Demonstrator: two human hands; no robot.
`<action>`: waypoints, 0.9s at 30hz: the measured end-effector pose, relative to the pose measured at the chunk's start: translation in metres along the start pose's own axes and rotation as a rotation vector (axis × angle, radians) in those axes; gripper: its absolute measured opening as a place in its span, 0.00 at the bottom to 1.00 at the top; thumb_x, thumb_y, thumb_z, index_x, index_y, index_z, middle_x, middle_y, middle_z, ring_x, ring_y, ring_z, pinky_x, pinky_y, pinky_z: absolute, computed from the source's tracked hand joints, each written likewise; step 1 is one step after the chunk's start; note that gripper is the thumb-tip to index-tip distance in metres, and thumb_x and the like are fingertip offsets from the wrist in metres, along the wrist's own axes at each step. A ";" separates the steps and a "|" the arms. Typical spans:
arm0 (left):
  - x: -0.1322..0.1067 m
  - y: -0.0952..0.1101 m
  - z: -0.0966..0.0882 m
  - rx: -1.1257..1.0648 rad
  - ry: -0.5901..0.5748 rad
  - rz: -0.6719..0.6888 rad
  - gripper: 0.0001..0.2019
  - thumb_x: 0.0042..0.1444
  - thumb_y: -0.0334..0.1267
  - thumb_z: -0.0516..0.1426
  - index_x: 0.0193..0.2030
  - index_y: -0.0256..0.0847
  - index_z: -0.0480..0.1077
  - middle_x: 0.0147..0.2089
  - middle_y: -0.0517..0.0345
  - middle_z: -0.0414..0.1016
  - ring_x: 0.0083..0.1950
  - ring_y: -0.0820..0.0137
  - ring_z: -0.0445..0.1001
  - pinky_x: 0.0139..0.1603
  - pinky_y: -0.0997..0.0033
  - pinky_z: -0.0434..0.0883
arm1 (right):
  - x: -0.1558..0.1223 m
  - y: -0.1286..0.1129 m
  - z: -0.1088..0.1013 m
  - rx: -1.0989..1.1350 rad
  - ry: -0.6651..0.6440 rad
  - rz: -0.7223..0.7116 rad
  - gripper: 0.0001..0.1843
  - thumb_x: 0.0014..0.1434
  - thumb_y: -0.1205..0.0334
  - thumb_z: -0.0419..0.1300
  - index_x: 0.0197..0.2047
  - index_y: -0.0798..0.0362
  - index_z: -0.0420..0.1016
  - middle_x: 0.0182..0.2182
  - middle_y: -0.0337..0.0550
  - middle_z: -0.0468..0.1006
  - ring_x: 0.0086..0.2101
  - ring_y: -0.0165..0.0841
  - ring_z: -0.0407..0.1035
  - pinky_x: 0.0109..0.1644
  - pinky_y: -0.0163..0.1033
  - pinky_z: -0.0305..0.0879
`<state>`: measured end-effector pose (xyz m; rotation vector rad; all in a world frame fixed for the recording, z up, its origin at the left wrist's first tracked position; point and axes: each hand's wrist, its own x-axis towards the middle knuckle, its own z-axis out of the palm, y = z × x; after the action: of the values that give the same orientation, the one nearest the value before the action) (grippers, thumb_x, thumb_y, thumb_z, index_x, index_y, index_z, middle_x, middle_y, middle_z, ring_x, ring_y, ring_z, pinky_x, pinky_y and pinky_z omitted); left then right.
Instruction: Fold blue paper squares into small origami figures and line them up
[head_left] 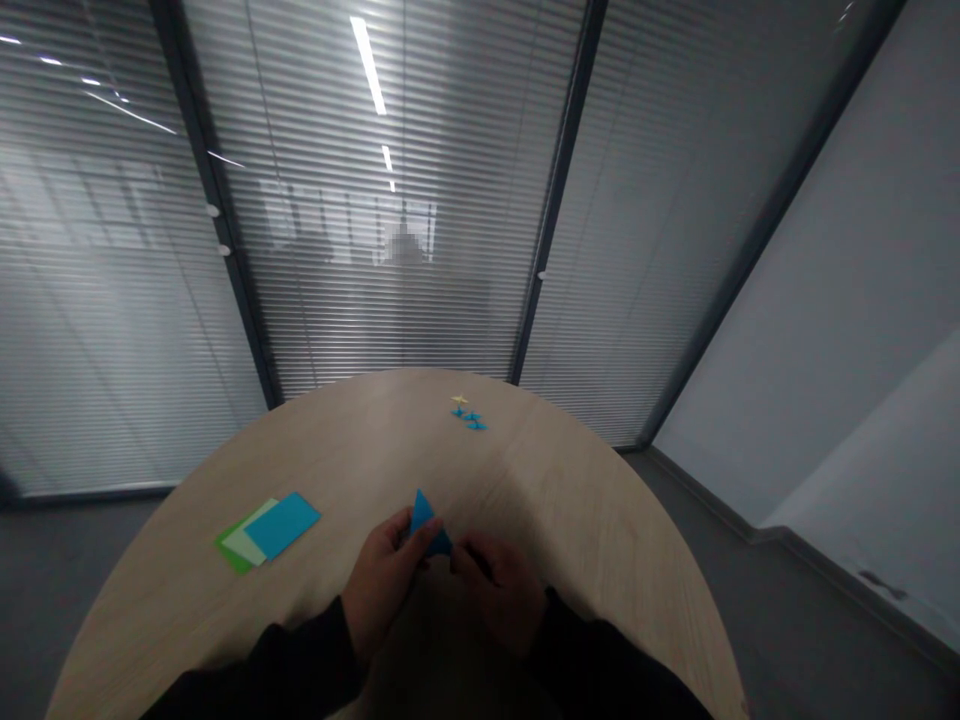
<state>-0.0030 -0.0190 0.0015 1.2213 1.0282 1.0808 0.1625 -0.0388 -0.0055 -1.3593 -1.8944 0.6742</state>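
My left hand [382,580] and my right hand [499,590] meet near the table's near edge, with a piece of blue folded paper [425,517] pinched between their fingers. The paper is creased into a pointed, triangular shape, and my fingers hide its lower part. To the left of my hands lies a small stack of paper sheets [279,527], blue on top with pale green and brighter green beneath. Neither hand touches it. Further off, several small folded paper figures [469,417] sit in a little group, mostly blue, with a pale yellow one [459,400] at the far end.
The hands work above a round, light wood table [360,450] with a curved edge. Beyond it stand glass partitions with blinds and dark frames, and a blurred person [405,245] shows behind them. Grey floor surrounds the table, with a pale wall at right.
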 end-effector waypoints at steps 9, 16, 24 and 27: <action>0.006 -0.004 -0.007 -0.098 0.046 -0.032 0.19 0.53 0.54 0.62 0.37 0.37 0.72 0.26 0.62 0.72 0.25 0.74 0.68 0.28 0.75 0.63 | 0.004 0.014 -0.001 0.199 0.078 0.027 0.18 0.64 0.53 0.50 0.28 0.54 0.69 0.21 0.35 0.63 0.24 0.29 0.59 0.28 0.34 0.52; -0.005 0.006 0.007 0.057 -0.046 0.048 0.18 0.53 0.53 0.61 0.34 0.37 0.72 0.30 0.57 0.74 0.32 0.67 0.71 0.34 0.70 0.67 | 0.000 0.004 0.004 0.107 0.022 -0.003 0.15 0.62 0.54 0.54 0.29 0.54 0.72 0.21 0.35 0.65 0.24 0.28 0.60 0.28 0.33 0.51; 0.003 0.000 -0.002 -0.059 0.103 0.000 0.18 0.52 0.53 0.61 0.37 0.39 0.73 0.25 0.65 0.66 0.25 0.74 0.63 0.26 0.75 0.62 | 0.000 0.004 -0.002 0.145 -0.049 -0.038 0.15 0.59 0.57 0.52 0.23 0.53 0.64 0.19 0.33 0.58 0.23 0.27 0.55 0.27 0.34 0.47; 0.003 -0.007 -0.002 -0.112 0.098 -0.031 0.16 0.54 0.52 0.61 0.35 0.40 0.70 0.22 0.68 0.61 0.22 0.76 0.59 0.23 0.78 0.58 | 0.001 0.007 -0.002 0.174 -0.034 0.015 0.13 0.56 0.57 0.51 0.22 0.53 0.61 0.19 0.33 0.57 0.23 0.27 0.54 0.26 0.34 0.46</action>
<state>-0.0041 -0.0154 -0.0053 1.0677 1.0432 1.1676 0.1681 -0.0353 -0.0087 -1.2602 -1.8077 0.8538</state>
